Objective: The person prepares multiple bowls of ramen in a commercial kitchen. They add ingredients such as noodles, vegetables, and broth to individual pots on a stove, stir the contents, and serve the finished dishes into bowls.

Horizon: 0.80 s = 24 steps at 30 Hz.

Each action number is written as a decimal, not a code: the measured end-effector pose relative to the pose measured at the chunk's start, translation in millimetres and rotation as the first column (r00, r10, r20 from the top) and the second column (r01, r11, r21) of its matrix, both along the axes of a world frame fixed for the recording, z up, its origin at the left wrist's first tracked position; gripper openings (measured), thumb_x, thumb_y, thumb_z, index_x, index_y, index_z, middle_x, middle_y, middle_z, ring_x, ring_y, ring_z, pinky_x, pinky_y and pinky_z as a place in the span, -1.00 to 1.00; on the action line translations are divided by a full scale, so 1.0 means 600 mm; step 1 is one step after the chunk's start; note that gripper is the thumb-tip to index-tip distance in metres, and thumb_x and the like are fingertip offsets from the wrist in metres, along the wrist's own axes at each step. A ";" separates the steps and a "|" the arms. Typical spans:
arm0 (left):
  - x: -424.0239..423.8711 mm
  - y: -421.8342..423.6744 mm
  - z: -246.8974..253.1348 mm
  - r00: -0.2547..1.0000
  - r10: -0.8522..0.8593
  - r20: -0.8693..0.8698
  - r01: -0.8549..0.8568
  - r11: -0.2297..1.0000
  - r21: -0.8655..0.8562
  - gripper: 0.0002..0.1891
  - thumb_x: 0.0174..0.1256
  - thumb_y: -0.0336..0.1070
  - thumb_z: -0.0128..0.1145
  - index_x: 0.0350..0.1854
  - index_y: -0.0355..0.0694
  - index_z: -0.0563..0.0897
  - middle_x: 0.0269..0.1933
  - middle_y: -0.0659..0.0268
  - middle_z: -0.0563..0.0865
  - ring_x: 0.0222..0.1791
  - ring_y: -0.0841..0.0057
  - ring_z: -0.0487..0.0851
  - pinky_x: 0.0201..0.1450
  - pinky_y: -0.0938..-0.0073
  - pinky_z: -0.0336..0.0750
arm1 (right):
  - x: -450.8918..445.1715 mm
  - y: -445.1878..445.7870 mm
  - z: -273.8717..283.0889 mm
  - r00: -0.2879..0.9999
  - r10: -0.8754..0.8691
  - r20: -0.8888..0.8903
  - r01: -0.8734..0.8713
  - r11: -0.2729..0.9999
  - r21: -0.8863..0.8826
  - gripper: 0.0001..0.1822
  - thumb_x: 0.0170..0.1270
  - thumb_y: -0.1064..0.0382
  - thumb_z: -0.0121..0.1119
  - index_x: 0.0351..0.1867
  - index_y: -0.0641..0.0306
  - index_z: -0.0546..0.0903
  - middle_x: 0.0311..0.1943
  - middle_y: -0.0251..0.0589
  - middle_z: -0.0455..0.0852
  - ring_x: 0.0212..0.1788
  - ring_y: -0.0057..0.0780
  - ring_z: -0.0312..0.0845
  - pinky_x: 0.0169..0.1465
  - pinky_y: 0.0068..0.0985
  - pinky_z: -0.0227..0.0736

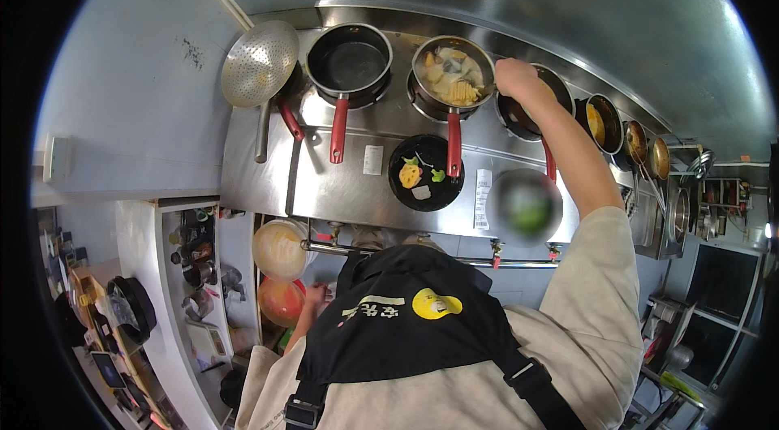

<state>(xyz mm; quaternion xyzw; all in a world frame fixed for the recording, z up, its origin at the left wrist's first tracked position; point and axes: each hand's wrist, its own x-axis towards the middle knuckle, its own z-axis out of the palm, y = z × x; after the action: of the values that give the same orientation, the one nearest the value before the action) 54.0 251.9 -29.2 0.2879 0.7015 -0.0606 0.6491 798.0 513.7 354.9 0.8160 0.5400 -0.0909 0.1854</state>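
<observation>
My right hand (516, 78) is curled at the right rim of a saucepan (454, 116) with a red handle. Noodles and other pieces of food (453, 74) lie in liquid inside it. Whether the fingers grip a utensil is hidden by the hand itself. My forearm passes over a neighbouring dark pot (517, 116) and partly covers it. Down at my left side, my left hand (317, 295) hangs beside a red bucket (283, 302); its fingers are too small and partly covered to read. Before me a black plate (426, 199) carries a yellow slice (410, 175), broccoli and a pale piece.
Left of the saucepan stands a dark pot (350, 62), then a perforated strainer (260, 65). More pots (602, 123) line the steel stove (341, 196) rightward. Paper slips (373, 160) lie in front. A blurred round dish (524, 208) holds something green. Gas valves (496, 253) jut below the edge.
</observation>
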 end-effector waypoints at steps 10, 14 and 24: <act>0.043 0.009 0.045 0.991 -0.126 -0.036 0.127 0.991 0.046 -0.81 0.46 -0.26 0.02 -0.06 -0.23 0.61 -0.31 0.16 0.74 -0.44 0.28 0.74 -0.45 0.19 0.64 | 0.008 -0.030 -0.071 0.928 0.003 -0.373 0.044 0.992 0.118 -0.72 0.05 0.17 0.38 -0.33 0.37 0.76 -0.49 0.01 0.77 -0.41 -0.17 0.74 -0.23 -0.29 0.62; 0.029 0.007 0.036 1.000 0.009 0.029 -0.010 1.000 0.019 -0.82 0.46 -0.29 0.04 -0.05 -0.23 0.61 -0.31 0.16 0.74 -0.44 0.29 0.74 -0.41 0.23 0.65 | -0.031 -0.102 -0.002 0.962 -0.017 -0.271 0.070 0.980 0.188 -0.68 0.12 0.12 0.40 -0.16 0.28 0.77 -0.27 0.04 0.80 -0.16 0.00 0.74 -0.06 -0.15 0.61; 0.022 0.031 0.033 0.997 -0.055 0.059 0.051 0.997 0.059 -0.85 0.45 -0.32 0.01 -0.11 -0.19 0.63 -0.36 0.22 0.74 -0.51 0.42 0.71 -0.51 0.36 0.61 | -0.022 -0.157 -0.071 0.956 -0.149 -0.251 0.218 0.936 0.275 -0.71 0.22 0.11 0.35 -0.21 0.32 0.70 -0.24 0.05 0.78 -0.12 0.03 0.72 -0.06 -0.08 0.61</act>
<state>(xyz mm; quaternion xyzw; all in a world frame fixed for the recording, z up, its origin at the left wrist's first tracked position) 67.4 270.4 -9.3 0.3268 0.6751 -0.0488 0.6596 784.5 419.6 312.0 0.8660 0.4859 -0.1172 -0.0122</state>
